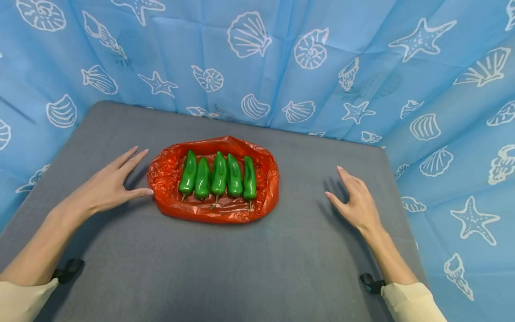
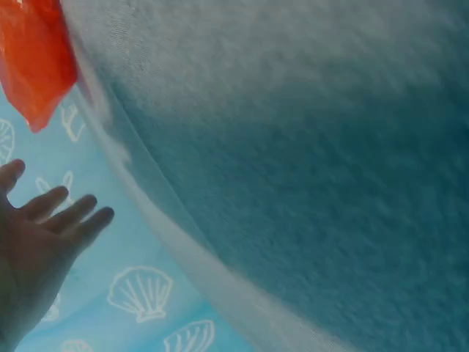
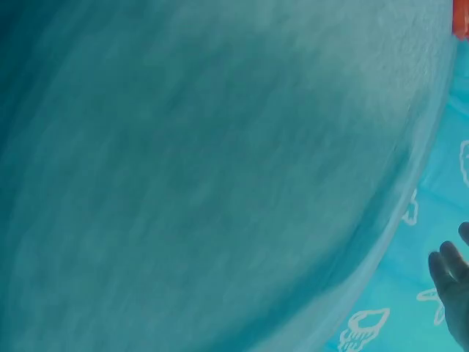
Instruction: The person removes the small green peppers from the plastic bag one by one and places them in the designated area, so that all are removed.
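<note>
Several green peppers lie side by side in a row, stems toward the near side, inside a container lined with a red plastic bag. Just left of that bag is my left hand, fingers extended and thumb tip close to the bag's edge; whether it touches I cannot tell. My right hand hovers over the table well to the right of the bag, thumb and fingers spread apart, holding nothing. In the left wrist view, part of the red bag shows above the left hand.
A grey cloth-covered table lies under everything. Behind it and along its sides hangs a blue curtain printed with white shells and starfish. A black wrist strap shows at the left cuff, another dark strap at the right.
</note>
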`<action>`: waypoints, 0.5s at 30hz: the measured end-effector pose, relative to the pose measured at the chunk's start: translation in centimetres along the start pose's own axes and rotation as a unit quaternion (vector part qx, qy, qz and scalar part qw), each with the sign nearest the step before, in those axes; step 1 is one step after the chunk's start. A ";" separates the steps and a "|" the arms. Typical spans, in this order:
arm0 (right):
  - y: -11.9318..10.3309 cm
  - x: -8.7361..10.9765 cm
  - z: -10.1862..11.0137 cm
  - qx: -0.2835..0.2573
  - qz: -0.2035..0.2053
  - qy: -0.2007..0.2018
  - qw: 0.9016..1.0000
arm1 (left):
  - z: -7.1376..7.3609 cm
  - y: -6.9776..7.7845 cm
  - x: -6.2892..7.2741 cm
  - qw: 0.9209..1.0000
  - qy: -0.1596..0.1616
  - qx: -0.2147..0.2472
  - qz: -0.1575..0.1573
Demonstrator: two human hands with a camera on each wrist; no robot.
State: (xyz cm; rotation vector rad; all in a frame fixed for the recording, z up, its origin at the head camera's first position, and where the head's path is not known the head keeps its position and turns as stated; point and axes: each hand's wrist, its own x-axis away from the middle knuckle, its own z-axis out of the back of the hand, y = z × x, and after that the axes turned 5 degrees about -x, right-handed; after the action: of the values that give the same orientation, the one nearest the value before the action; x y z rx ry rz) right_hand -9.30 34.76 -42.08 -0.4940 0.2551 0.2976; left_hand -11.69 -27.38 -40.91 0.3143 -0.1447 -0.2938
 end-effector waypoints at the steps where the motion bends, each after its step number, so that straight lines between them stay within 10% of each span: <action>1: -0.1 -0.1 -0.1 -0.007 0.007 0.010 1.000 | 0.0 0.1 -0.1 1.000 0.001 0.003 -0.001; 15: -2.9 -1.4 -1.8 -0.130 0.040 0.052 0.989 | -0.2 1.4 -0.9 0.998 -0.002 0.062 -0.021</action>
State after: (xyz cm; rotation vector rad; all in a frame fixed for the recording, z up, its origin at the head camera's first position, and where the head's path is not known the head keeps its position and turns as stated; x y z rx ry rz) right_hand -9.89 31.08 -41.95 -0.7601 0.3404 0.3869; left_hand -12.18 -25.75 -40.76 0.4408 -0.1603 -0.3286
